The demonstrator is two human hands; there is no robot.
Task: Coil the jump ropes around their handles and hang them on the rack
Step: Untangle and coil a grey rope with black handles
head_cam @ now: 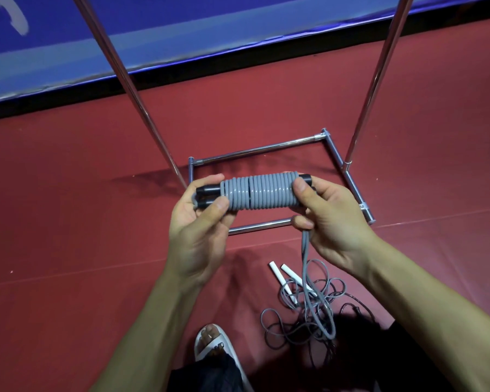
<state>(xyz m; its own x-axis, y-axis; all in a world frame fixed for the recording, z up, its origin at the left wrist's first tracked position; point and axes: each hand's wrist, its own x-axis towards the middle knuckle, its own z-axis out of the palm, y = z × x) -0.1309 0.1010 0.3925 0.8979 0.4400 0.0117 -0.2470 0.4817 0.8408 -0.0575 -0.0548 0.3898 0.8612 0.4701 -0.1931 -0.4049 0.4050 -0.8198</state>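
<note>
A grey jump rope (pixel 259 193) is wound in tight turns around its two black handles, held level in front of me. My left hand (pixel 201 227) grips the left end of the handles. My right hand (pixel 326 219) holds the right end, its thumb on the last turns and its fingers pinching the doubled loose tail (pixel 305 250) that hangs down to the floor. Behind the bundle stands the chrome rack (pixel 255 150), its base frame on the red floor and two slanted poles rising out of view. A second grey rope with white handles (pixel 283 281) lies tangled on the floor below.
A thin dark rope (pixel 351 309) lies in shadow beside the tangled grey one. My foot in a white sandal (pixel 212 346) is at the bottom centre. A blue barrier (pixel 181 38) with a black base runs along the far side of the red floor.
</note>
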